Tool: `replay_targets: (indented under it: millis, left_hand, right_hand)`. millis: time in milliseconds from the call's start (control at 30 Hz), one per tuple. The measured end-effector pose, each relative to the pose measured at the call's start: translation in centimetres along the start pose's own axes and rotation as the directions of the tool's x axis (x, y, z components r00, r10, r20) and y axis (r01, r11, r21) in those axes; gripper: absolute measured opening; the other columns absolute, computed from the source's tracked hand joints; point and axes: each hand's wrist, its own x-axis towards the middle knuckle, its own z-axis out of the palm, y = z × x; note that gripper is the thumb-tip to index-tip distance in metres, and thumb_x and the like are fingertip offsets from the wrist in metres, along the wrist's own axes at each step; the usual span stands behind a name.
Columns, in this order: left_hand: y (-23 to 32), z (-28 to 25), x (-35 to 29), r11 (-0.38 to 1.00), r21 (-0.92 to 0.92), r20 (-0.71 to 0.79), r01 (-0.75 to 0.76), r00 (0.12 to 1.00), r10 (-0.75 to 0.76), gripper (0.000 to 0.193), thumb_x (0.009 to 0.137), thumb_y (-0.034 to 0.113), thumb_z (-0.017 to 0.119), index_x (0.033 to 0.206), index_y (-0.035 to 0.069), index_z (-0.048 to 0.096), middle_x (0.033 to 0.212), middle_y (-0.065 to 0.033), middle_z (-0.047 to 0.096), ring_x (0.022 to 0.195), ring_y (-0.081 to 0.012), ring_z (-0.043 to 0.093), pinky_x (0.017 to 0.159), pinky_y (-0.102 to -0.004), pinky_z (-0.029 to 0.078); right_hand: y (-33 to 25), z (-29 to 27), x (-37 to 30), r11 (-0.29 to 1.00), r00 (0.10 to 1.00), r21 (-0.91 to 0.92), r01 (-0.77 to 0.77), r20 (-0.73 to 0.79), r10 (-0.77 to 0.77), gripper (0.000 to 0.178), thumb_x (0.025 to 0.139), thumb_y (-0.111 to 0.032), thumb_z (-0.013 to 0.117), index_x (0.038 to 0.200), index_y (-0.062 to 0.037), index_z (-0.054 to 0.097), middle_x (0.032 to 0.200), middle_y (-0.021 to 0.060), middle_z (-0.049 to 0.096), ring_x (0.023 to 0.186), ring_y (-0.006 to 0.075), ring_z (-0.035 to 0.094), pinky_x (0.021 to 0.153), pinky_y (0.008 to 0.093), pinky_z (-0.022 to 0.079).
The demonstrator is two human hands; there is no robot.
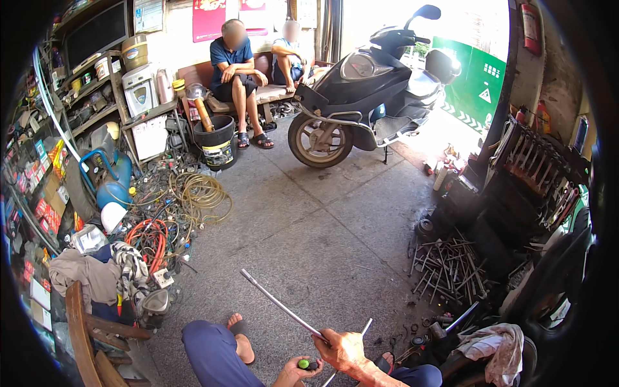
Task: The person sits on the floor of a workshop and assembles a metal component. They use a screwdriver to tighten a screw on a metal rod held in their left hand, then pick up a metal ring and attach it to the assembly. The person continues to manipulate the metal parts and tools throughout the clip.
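Observation:
My right hand [344, 351], at the bottom centre, is closed round a long silver T-handle wrench [284, 305]. Its shaft slants up and to the left over the floor, and its crossbar [365, 327] sticks out on both sides of the hand. Just left of it, my left hand [290, 372] is closed on a small green-and-black object [305, 364], whose kind I cannot make out. The two hands are close together above the floor between my knees.
A dark scooter [361, 84] stands ahead on its stand. Two people sit on a bench [265, 95] behind it. Many metal T-handle tools [451, 267] lie heaped at the right. Hoses [203, 197], cables and a black bucket [216, 138] line the left. A wooden chair [80, 329] stands near left.

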Motion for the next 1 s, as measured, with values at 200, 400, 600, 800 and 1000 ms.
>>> replay_targets:
  millis: [200,400,600,800,1000]
  left_hand:
    - [-0.8,0.3,-0.4,0.998,0.07,-0.016,-0.003,1.0,0.004,0.046,0.086,0.004,0.056,0.123,-0.006,0.03,0.112,-0.0227,0.045,0.097,-0.0342,0.053,0.087,-0.053,0.049]
    - [-1.0,0.6,-0.1,0.994,0.105,-0.033,-0.002,0.999,0.005,0.047,0.086,0.004,0.056,0.124,-0.007,0.03,0.112,-0.0229,0.045,0.098,-0.0343,0.053,0.087,-0.0529,0.049]
    - [-0.8,0.6,0.0,0.991,0.136,-0.049,0.003,0.999,0.003,0.049,0.085,0.005,0.056,0.124,-0.007,0.03,0.113,-0.0231,0.045,0.099,-0.0345,0.053,0.087,-0.0528,0.049]
    - [-1.0,1.0,0.0,0.989,0.147,-0.045,0.029,0.999,-0.023,0.051,0.086,0.007,0.056,0.126,-0.008,0.029,0.115,-0.0236,0.046,0.101,-0.035,0.053,0.088,-0.0525,0.049]
    - [-2.3,1.4,-1.7,0.959,0.277,0.016,-0.066,0.998,0.064,0.051,0.086,0.011,0.055,0.127,-0.009,0.031,0.116,-0.0249,0.047,0.104,-0.035,0.052,0.089,-0.0502,0.049]
  right_hand:
    - [0.3,0.2,0.0,1.0,1.0,-0.014,0.013,0.012,-0.012,0.019,0.086,-0.028,0.07,0.085,-0.0097,0.069,0.053,0.006,0.061,0.048,0.0251,0.064,0.047,0.0372,0.05]
    - [0.1,-0.2,0.0,0.999,0.999,-0.028,0.041,0.029,-0.04,0.02,0.086,-0.029,0.069,0.081,-0.0103,0.067,0.051,0.0062,0.06,0.047,0.0262,0.064,0.046,0.0386,0.05]
    - [0.0,-0.6,0.0,0.998,0.997,-0.034,0.059,0.052,-0.057,0.02,0.086,-0.03,0.068,0.081,-0.011,0.066,0.051,0.0061,0.06,0.047,0.0264,0.064,0.046,0.0392,0.05]
    - [0.0,-0.8,-0.1,0.995,0.995,-0.032,0.091,0.052,-0.089,0.021,0.086,-0.031,0.069,0.08,-0.0114,0.065,0.051,0.006,0.06,0.047,0.0267,0.064,0.046,0.0394,0.05]
    - [0.0,-1.1,-0.2,0.992,0.991,-0.026,0.127,0.052,-0.126,0.028,0.089,-0.032,0.063,0.072,-0.011,0.054,0.054,0.0088,0.06,0.047,0.0295,0.063,0.043,0.042,0.049]
